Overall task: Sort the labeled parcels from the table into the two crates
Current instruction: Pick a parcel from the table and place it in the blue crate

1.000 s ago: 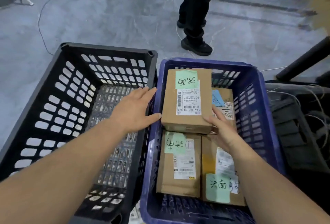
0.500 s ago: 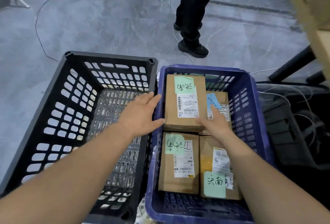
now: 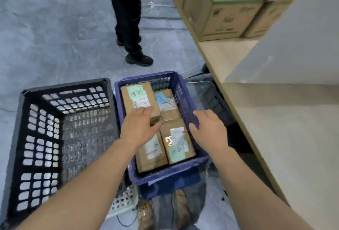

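The grey floor [image 3: 55, 28] in front of you carries two crates side by side, touching: a black crate [image 3: 60, 138] on the left, a blue crate [image 3: 185, 99] on the right. Farther off, a bystander's black shoes [image 3: 139, 59] stand on it. To your right, the pale table [image 3: 275, 129] bears stacked cartons [image 3: 229, 9] at its far end.

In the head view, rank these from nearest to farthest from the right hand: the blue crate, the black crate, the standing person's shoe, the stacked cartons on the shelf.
Measured from the right hand:
1. Blue crate: its right wall lies directly at the fingers.
2. Black crate: to the left, beyond the blue one.
3. Shoe: on the floor past both crates.
4. Stacked cartons: upper right, on the shelf.
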`<state>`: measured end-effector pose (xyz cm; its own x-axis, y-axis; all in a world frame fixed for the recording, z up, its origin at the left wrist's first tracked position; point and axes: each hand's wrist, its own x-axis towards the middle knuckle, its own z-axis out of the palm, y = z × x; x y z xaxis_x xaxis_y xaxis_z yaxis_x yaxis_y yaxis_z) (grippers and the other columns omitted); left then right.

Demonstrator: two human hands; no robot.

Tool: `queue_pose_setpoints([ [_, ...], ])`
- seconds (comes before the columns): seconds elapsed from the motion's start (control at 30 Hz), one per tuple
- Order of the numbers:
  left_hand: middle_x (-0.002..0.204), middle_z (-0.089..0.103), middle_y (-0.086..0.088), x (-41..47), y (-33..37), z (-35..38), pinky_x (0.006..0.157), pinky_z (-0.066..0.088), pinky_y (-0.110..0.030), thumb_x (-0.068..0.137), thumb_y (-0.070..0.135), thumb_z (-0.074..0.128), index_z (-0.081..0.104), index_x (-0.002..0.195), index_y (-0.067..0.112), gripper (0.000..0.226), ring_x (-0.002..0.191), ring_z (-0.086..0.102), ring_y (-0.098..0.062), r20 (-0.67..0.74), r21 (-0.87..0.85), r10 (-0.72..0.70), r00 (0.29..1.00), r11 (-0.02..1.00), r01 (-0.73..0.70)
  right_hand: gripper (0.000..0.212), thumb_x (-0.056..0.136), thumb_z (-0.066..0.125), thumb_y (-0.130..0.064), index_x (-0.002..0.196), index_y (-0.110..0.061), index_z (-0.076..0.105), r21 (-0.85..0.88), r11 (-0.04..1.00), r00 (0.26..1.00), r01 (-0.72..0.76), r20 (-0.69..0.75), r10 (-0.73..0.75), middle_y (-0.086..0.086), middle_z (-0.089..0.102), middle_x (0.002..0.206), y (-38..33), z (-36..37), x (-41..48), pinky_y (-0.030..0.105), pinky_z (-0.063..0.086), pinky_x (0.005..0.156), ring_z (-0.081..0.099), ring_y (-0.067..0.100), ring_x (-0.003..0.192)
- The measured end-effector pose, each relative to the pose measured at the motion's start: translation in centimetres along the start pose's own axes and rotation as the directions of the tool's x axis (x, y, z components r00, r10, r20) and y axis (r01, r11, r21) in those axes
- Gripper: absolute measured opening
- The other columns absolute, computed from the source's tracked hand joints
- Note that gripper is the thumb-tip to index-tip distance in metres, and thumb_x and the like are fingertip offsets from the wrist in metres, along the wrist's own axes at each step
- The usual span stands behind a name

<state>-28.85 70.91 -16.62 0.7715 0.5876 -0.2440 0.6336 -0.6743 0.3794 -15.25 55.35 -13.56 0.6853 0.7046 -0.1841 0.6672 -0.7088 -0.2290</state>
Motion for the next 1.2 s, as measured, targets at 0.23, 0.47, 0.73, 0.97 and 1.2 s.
queue_pose_setpoints([
  [0.23, 0.142, 0.045, -0.003, -2.3, 9.9, -0.4, 0.104, 0.033, -0.036, 0.092, 0.048, 0.050, 0.038, 0.142, 0.022, 0.058, 0.130, 0.040, -0.024, -0.022, -0.002, 0.213, 0.977, 0.977, -0.213, 0.049, 0.096, 0.051, -0.036, 0.142, -0.021, 0.046, 0.011, 0.981, 0.971, -0.193, -0.141, 0.193, 0.002, 0.051, 0.134, 5.4, -6.3, -8.5, 0.032, 0.036, 0.101, 0.046, 0.022, 0.125],
  [0.47, 0.144, 0.043, -0.002, -5.5, 19.5, -0.3, 0.105, 0.035, -0.038, 0.093, 0.051, 0.048, 0.035, 0.144, 0.021, 0.061, 0.131, 0.039, -0.023, -0.052, 0.043, 0.449, 0.892, 0.894, -0.447, 0.045, 0.095, 0.054, -0.032, 0.137, -0.018, 0.053, 0.060, 0.941, 0.881, -0.332, -0.336, 0.332, 0.005, 0.055, 0.127, 11.4, -9.9, -17.0, 0.033, 0.039, 0.093, 0.051, 0.025, 0.115],
  [0.73, 0.142, 0.043, -0.002, -14.3, 31.6, 4.9, 0.106, 0.033, -0.038, 0.091, 0.051, 0.049, 0.036, 0.144, 0.020, 0.062, 0.130, 0.039, -0.024, -0.038, 0.063, 0.627, 0.778, 0.778, -0.625, 0.047, 0.098, 0.047, -0.036, 0.143, -0.024, 0.044, 0.094, 0.875, 0.800, -0.474, -0.368, 0.473, -0.001, 0.049, 0.135, 20.1, -11.6, -30.2, 0.029, 0.036, 0.098, 0.047, 0.019, 0.122],
  [0.97, 0.143, 0.043, 0.002, -23.2, 41.2, 10.8, 0.106, 0.033, -0.036, 0.092, 0.053, 0.047, 0.033, 0.145, 0.023, 0.062, 0.131, 0.038, -0.020, -0.007, 0.081, 0.736, 0.677, 0.675, -0.733, 0.046, 0.095, 0.051, -0.033, 0.140, -0.022, 0.048, 0.182, 0.794, 0.692, -0.581, -0.403, 0.599, 0.003, 0.050, 0.134, 28.6, -11.5, -41.7, 0.033, 0.035, 0.099, 0.046, 0.022, 0.124],
  [1.2, 0.140, 0.045, 0.001, -31.1, 49.0, 16.4, 0.102, 0.031, -0.032, 0.092, 0.050, 0.051, 0.036, 0.144, 0.022, 0.061, 0.127, 0.041, -0.020, 0.007, 0.067, 0.813, 0.582, 0.581, -0.811, 0.045, 0.095, 0.048, -0.034, 0.140, -0.026, 0.046, 0.219, 0.691, 0.588, -0.689, -0.390, 0.709, 0.000, 0.047, 0.137, 35.4, -11.1, -51.7, 0.032, 0.032, 0.100, 0.043, 0.021, 0.128],
])
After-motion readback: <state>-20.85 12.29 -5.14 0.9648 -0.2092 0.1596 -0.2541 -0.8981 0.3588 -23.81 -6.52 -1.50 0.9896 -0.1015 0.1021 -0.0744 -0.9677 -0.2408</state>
